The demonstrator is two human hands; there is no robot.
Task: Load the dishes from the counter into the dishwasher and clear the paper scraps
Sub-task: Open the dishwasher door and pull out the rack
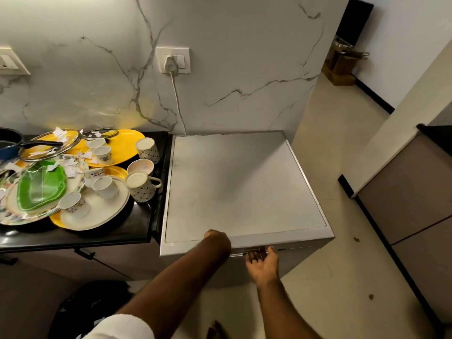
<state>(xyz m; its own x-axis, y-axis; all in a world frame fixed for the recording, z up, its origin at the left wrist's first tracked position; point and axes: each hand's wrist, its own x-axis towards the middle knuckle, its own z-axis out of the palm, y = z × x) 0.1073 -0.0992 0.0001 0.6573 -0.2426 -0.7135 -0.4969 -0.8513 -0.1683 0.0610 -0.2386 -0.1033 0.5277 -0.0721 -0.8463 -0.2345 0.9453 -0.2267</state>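
Note:
The grey dishwasher (234, 182) stands right of the black counter (137, 223) with its door closed. My right hand (263, 264) is palm up at the door's top edge, its fingertips hooked into the handle slot (254, 252). At the dishwasher's front edge is my left hand (217, 239), with its fingers hidden below the lip. The counter holds a cream plate (102, 211), yellow plates (124, 143), a green leaf-shaped dish (41, 184), small cups (104, 185) and patterned mugs (140, 185). White paper scraps (73, 167) lie among the dishes.
At the counter's back left sit a blue pan (9, 145) with a black handle and a glass lid (49, 145). A plug and cord (171, 67) hang on the marble wall. A dark bag (90, 304) is on the floor below the counter. Cabinets (411, 192) stand at the right.

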